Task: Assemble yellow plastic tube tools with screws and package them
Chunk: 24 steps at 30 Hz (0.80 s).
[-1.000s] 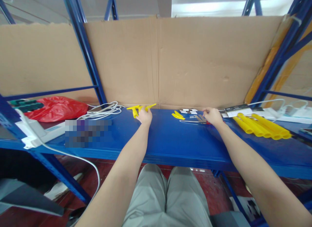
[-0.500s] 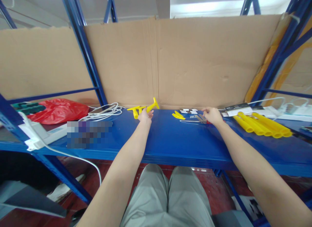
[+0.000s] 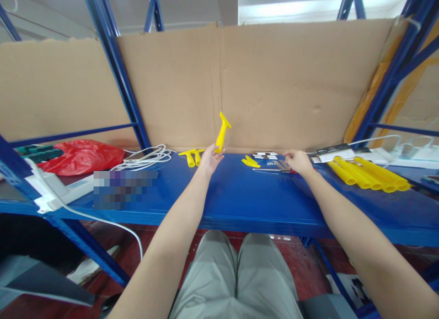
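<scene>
Between thumb and fingers, my left hand (image 3: 211, 160) holds a yellow T-shaped piece (image 3: 222, 132), raised above the blue shelf with its crossbar up. Two similar yellow T-shaped pieces (image 3: 191, 158) lie just left of that hand. My right hand (image 3: 297, 162) rests at the back of the shelf, its fingers bent down over metal tools (image 3: 281, 166); whether it grips one is hidden. Small yellow pieces (image 3: 250, 162) and white-and-black items (image 3: 265, 156) lie left of my right hand.
Several yellow tubes (image 3: 372, 175) lie on the blue shelf (image 3: 247, 195) at the right. On the left are a red plastic bag (image 3: 84, 156), coiled white cables (image 3: 151, 159) and a white power strip (image 3: 77, 188). Cardboard (image 3: 274, 81) stands behind.
My left hand has moved slightly up and right, lifting the yellow T-shaped piece higher and more upright, away from the two others. My right hand has stayed in place.
</scene>
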Available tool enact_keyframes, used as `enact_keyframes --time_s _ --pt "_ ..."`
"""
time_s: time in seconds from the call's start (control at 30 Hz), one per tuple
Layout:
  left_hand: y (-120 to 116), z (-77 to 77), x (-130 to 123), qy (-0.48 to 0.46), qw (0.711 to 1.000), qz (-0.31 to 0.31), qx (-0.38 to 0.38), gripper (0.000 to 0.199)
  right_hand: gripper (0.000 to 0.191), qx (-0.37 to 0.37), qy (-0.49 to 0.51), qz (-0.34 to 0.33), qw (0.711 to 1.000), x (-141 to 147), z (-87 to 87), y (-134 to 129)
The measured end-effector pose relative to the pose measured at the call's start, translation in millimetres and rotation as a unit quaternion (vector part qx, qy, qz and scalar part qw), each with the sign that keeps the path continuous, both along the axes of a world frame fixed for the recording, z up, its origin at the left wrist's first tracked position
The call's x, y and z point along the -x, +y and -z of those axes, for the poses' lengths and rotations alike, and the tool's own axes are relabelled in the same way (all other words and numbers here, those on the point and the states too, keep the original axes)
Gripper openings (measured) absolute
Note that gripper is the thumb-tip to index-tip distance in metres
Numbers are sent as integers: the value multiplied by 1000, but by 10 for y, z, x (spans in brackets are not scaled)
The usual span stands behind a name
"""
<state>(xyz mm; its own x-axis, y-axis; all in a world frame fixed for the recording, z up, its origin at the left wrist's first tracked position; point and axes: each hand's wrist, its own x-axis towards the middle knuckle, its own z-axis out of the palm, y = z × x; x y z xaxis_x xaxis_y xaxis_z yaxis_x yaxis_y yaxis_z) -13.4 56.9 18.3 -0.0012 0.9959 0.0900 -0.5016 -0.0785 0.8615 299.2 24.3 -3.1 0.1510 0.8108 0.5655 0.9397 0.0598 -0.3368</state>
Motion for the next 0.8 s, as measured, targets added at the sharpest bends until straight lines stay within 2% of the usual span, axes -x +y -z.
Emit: enact_keyframes --time_s 0.23,0.4,0.5,0.6,0.7,0.8 --pt "-61 -18 -44 -4 995 88 -49 54 32 13 15 -1 1000 16 -9 -16" --pt "-141 -46 -44 9 985 151 -81 51 30 19 60 -4 998 34 -11 -27" --pt "-172 -39 -47 38 979 184 -79 47 26 17 143 -35 989 91 -24 -35" --pt "-178 -11 -65 71 972 208 -77 42 22 28 290 -102 951 221 -76 -73" --pt "-161 36 -96 102 965 226 -84 40 17 53 434 -184 880 376 -152 -138" --pt "-120 92 -121 144 958 233 -86 39 13 103 507 -240 821 484 -198 -192"
